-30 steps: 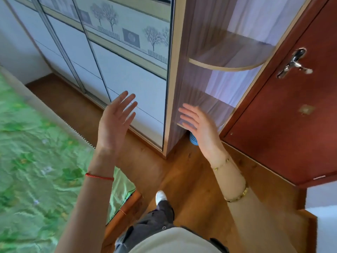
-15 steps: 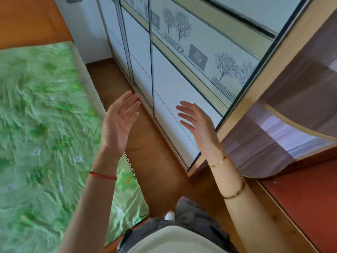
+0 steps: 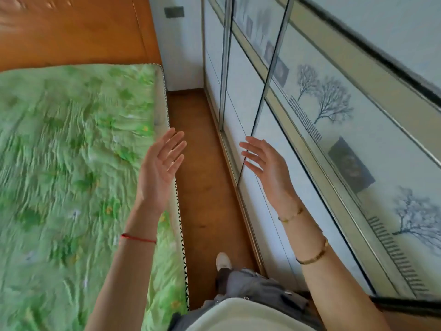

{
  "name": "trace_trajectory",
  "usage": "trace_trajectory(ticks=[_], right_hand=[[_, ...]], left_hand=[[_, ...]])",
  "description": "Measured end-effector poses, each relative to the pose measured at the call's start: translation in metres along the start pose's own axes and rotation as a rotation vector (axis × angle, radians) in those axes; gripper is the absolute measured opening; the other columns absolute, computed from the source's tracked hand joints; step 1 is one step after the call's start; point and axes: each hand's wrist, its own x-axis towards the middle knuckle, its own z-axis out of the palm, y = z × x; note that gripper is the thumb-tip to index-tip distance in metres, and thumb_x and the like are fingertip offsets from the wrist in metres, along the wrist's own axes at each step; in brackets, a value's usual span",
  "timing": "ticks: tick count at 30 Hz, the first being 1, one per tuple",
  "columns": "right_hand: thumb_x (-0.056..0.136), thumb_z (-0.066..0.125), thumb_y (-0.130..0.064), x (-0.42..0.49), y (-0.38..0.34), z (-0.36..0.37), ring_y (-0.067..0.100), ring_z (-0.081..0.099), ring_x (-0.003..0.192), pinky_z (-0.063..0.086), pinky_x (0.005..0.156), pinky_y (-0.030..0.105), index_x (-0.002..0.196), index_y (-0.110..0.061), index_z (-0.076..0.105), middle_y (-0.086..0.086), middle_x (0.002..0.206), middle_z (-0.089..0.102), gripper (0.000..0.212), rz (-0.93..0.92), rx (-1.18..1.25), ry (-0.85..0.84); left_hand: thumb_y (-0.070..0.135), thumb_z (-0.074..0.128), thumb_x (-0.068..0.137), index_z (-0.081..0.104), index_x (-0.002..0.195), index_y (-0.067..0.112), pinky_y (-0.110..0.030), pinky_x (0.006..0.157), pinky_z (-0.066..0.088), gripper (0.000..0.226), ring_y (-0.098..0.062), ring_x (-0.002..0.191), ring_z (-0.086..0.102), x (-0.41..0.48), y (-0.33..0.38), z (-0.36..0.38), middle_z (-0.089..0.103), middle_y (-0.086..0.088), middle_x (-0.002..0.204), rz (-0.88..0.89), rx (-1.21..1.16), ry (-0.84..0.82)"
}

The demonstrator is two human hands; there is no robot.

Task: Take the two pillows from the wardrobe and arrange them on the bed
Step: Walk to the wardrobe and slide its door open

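The left hand (image 3: 159, 168) and right hand (image 3: 267, 167) are raised with fingers straight, holding nothing; the bed (image 3: 71, 163) (green flowered cover) lies under and left of the left hand, the wardrobe doors (image 3: 334, 144) just right of the right hand.

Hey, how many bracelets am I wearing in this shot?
3: a red string on the left wrist, a thin gold chain on the right wrist, and a gold bangle farther up that forearm. More could sit out of frame.
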Motion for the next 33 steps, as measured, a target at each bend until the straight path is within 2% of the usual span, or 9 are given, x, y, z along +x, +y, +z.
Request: trace_trajectory(ticks=[5, 12, 23, 33], right_hand=[[0.104, 0.04, -0.028, 0.103, -0.024, 0.014, 0.019, 0.063, 0.117, 0.051, 0.097, 0.03, 0.129, -0.009, 0.062, 0.006, 0.123, 0.069, 0.038, -0.006, -0.027, -0.067], [0.105, 0.038, -0.03, 0.226, -0.043, 0.036, 0.019, 0.062, 0.118, 0.049, 0.102, 0.033, 0.129, -0.01, 0.061, 0.006, 0.125, 0.068, 0.039, 0.007, -0.005, -0.083], [0.104, 0.039, -0.03, 0.419, -0.061, 0.094, 0.022, 0.061, 0.119, 0.045, 0.108, 0.042, 0.123, -0.014, 0.064, 0.007, 0.123, 0.068, 0.036, -0.039, 0.05, 0.055], [0.102, 0.042, -0.033, 0.559, -0.088, 0.12, 0.017, 0.064, 0.116, 0.045, 0.108, 0.042, 0.122, -0.016, 0.066, 0.001, 0.119, 0.071, 0.035, -0.098, 0.08, 0.175]], left_hand=[[0.028, 0.03, 0.107, 0.053, 0.142, 0.015, -0.044, 0.116, 0.038, 0.044, -0.019, 0.131, 0.059, 0.102, 0.014, 0.019, 0.064, -0.002, 0.139, 0.061, -0.002, 0.016], [0.029, 0.031, 0.106, 0.05, 0.145, 0.014, -0.043, 0.117, 0.038, 0.046, -0.018, 0.131, 0.059, 0.231, 0.023, 0.04, 0.065, 0.0, 0.138, 0.049, -0.001, -0.025], [0.028, 0.033, 0.107, 0.054, 0.141, 0.016, -0.044, 0.118, 0.036, 0.041, -0.019, 0.131, 0.059, 0.458, 0.053, 0.046, 0.066, -0.001, 0.137, 0.012, 0.026, -0.159], [0.027, 0.036, 0.106, 0.059, 0.133, 0.019, -0.042, 0.117, 0.038, 0.037, -0.02, 0.13, 0.059, 0.635, 0.074, 0.066, 0.068, -0.001, 0.133, -0.057, 0.011, -0.286]])
